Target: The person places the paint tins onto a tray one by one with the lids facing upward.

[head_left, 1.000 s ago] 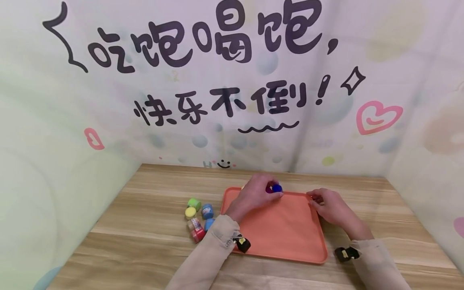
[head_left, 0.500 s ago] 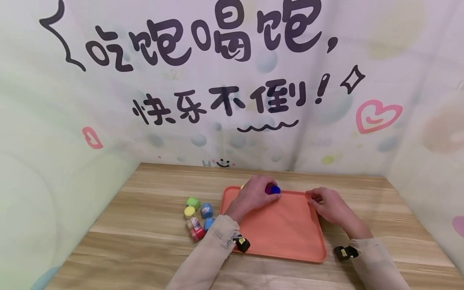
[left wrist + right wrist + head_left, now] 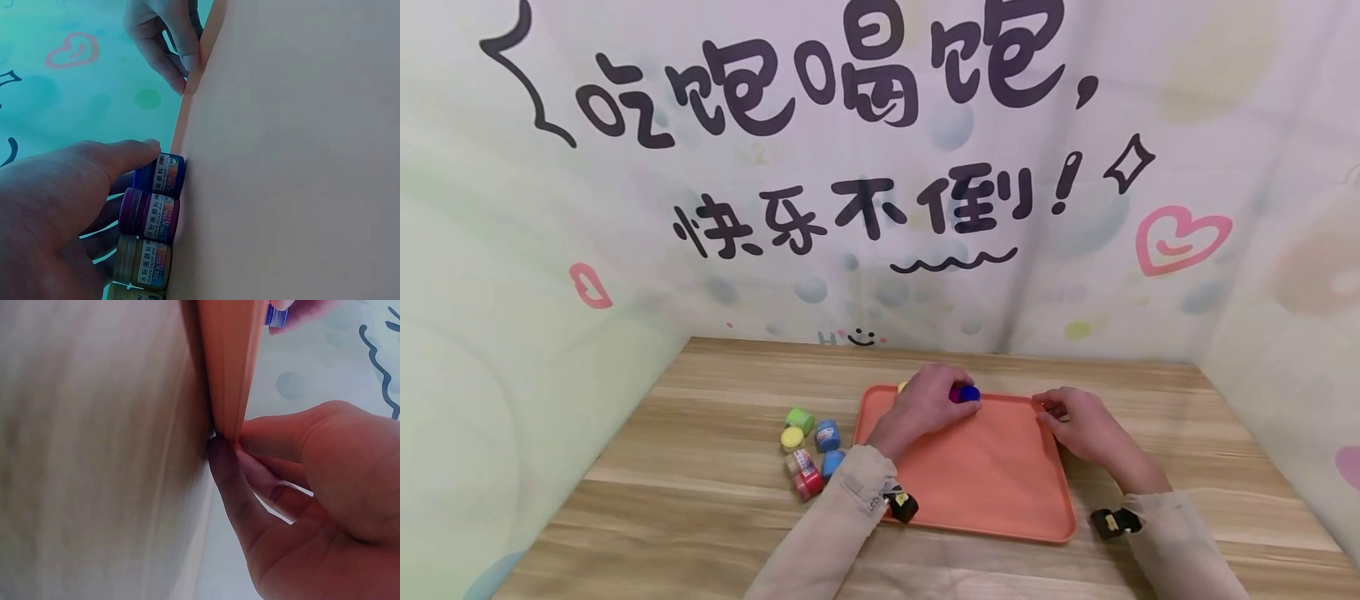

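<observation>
An orange tray (image 3: 977,475) lies on the table. At its back edge my left hand (image 3: 928,398) holds a row of small paint jars, fingers behind them and thumb at the end jar. In the left wrist view the row runs from a blue paint jar (image 3: 167,175) to a purple jar (image 3: 159,215), a yellowish jar (image 3: 152,262) and another yellowish one cut off at the frame's bottom. My hand hides most of this row in the head view. My right hand (image 3: 1081,423) pinches the tray's back right corner, thumb and fingers around the rim (image 3: 231,375).
Left of the tray stands a loose cluster of paint jars: a green jar (image 3: 801,420), a yellow jar (image 3: 792,438), a red jar (image 3: 808,482), a blue jar (image 3: 827,436) and others. A printed cloth wall (image 3: 865,292) borders the wooden table (image 3: 670,467).
The blue jar by my left thumb has shifted slightly, closer against the purple one. My right hand stays at the tray corner.
</observation>
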{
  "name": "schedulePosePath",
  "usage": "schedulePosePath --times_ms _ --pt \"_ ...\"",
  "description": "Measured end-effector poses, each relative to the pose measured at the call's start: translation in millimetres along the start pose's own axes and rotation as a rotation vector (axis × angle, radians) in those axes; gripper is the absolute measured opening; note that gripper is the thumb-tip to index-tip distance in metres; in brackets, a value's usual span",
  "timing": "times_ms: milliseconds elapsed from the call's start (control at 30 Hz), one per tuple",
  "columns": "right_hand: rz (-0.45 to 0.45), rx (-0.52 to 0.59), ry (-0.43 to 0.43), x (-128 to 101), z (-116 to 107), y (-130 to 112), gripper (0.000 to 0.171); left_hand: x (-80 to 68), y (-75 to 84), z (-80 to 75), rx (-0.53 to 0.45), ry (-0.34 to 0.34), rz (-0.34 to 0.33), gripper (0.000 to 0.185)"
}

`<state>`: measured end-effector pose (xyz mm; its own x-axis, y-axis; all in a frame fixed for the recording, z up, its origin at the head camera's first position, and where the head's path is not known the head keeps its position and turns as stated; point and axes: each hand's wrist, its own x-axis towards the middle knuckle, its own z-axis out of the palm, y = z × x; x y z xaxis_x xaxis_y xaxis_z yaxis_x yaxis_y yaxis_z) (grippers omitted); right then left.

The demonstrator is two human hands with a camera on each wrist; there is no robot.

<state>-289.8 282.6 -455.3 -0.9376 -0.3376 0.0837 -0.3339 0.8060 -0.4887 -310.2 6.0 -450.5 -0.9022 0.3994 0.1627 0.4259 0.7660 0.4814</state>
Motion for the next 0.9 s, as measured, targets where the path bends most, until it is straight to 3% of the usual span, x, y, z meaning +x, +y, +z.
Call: schedulePosePath --times_ms 900 --pt "-0.012 -0.016 -0.002 -0.2 0.7 1.3 0.030 -1.9 1.2 -0.9 0.028 -0.008 -0.010 0.038"
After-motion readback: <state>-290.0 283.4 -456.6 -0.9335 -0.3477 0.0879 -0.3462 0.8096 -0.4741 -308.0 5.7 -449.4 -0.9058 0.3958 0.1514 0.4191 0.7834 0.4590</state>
